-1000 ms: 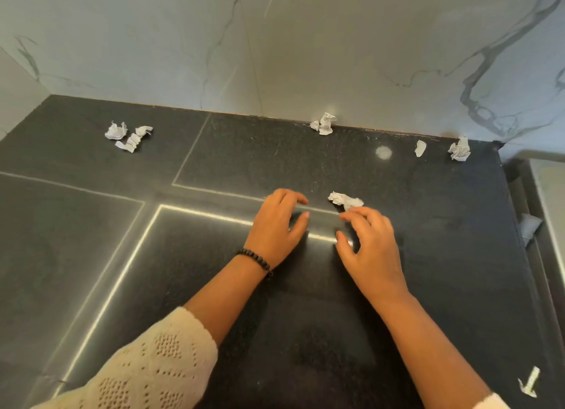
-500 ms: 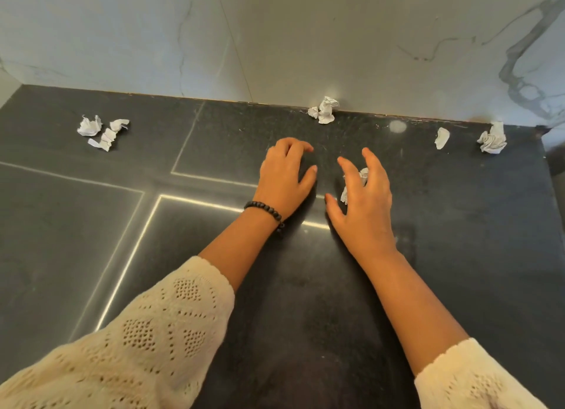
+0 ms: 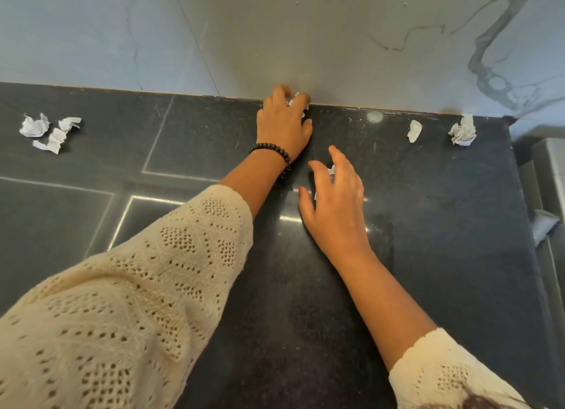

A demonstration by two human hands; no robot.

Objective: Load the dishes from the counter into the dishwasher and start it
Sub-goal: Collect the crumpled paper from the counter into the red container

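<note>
Our left hand (image 3: 282,124) reaches to the back of the dark table (image 3: 428,225), its fingers (image 3: 301,98) curled round a crumpled paper wad (image 3: 295,100) right against the wall (image 3: 305,35). Our right hand (image 3: 333,207) hovers nearer us with fingers loosely spread, a paper scrap (image 3: 331,170) showing between them; we cannot tell whether it is gripped. No dishes or dishwasher are in view (only paper bits left (image 3: 46,132) and right (image 3: 463,130)). The wad, pressed at the wall joint, could slip or tear; the scrap might drop from so slack a hold.
</note>
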